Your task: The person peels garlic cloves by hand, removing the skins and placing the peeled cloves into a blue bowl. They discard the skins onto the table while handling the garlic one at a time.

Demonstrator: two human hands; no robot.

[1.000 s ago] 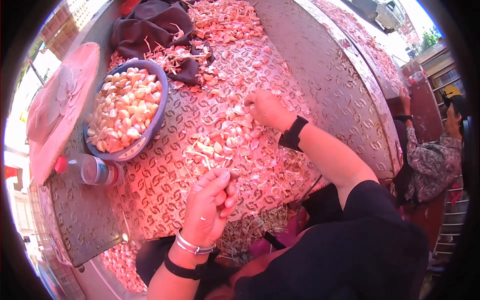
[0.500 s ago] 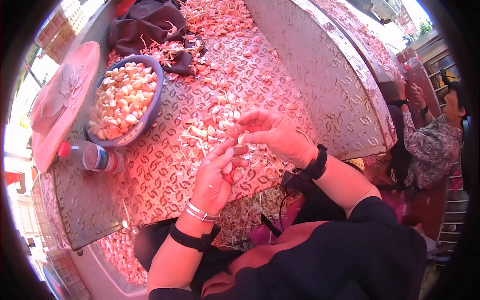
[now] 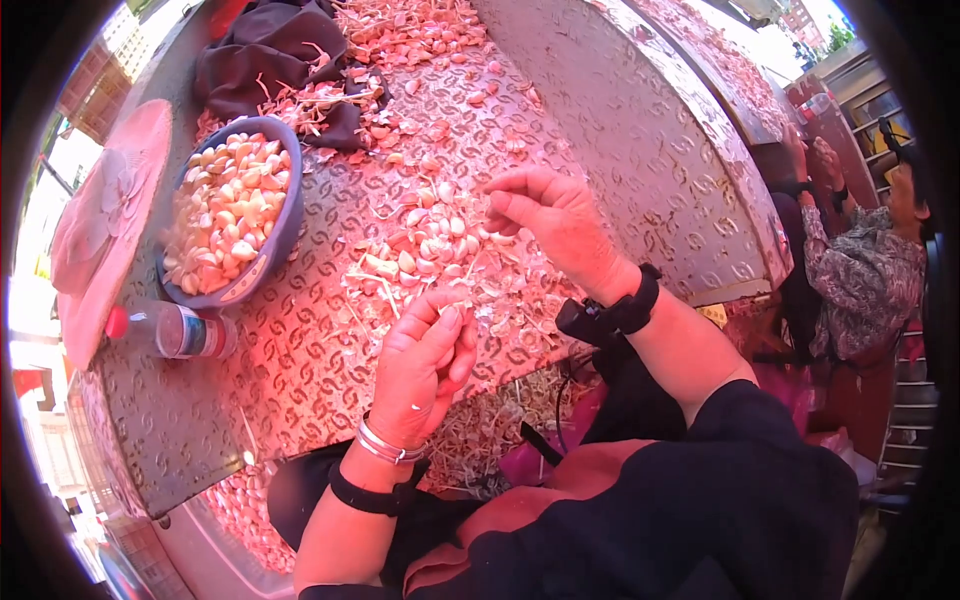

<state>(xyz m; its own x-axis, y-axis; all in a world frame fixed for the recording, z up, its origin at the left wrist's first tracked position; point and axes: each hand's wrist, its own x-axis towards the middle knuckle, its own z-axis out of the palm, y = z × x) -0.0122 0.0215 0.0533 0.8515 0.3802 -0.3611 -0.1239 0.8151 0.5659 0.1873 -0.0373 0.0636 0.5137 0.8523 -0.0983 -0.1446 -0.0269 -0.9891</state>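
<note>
My left hand (image 3: 425,365) is closed over the near part of the metal worktop. Its thumb and forefinger pinch a pale garlic clove (image 3: 460,308), mostly covered by the fingers. Farther forward and to the right, my right hand (image 3: 565,225) is raised with thumb and forefinger pressed together. Whatever is between those fingertips is too small to make out. Loose garlic cloves (image 3: 440,240) lie in a small heap just beyond both hands, among papery skins and dry stems.
A blue bowl (image 3: 290,215) full of garlic cloves stands on the left, beside a red-capped bottle (image 3: 190,332) and a wide-brimmed hat (image 3: 115,220). Dark cloth (image 3: 265,60) lies at the back. A raised metal side wall (image 3: 640,150) runs along the right. Another person (image 3: 865,270) sits beyond it.
My hands have moved apart. The right has gone up and away from the left, while the left has shifted slightly left and closed more. The view has shifted a little.
</note>
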